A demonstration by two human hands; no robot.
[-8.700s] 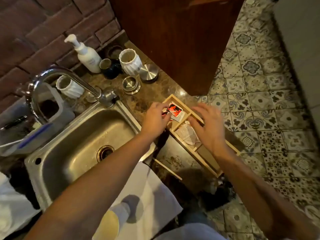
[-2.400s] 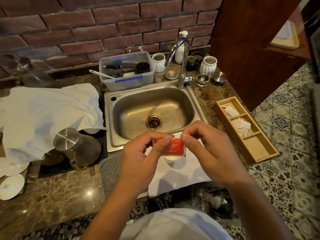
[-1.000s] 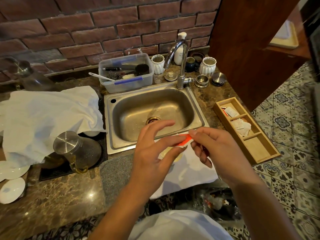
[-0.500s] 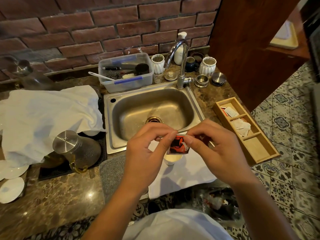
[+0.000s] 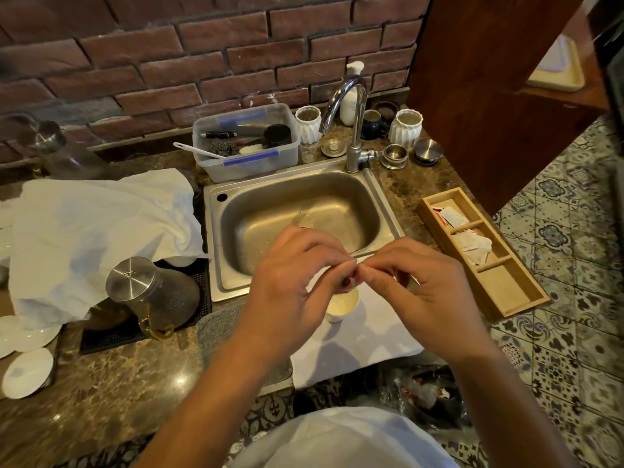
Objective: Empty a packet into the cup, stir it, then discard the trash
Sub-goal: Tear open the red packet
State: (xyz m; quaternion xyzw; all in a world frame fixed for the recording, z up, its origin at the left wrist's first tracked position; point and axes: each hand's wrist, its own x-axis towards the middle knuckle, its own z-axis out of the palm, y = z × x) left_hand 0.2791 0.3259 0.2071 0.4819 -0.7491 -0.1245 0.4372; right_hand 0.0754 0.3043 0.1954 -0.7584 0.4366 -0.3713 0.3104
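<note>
Packet (image 5: 353,281) mostly hidden, only a sliver of red visible, pinched between fingertips of left hand (image 5: 297,282) and right hand (image 5: 429,292), directly above the cup (image 5: 341,304). Cup sits on a white cloth (image 5: 368,336) at the counter (image 5: 111,376) front edge, just in front of the sink (image 5: 304,211) rim. Wooden tray (image 5: 506,285) to the right, near the counter's edge; kettle (image 5: 152,292) to the left; bare counter lower left. Both grips narrow, fingers curled, knuckles up, thumbs meeting in the middle.
</note>
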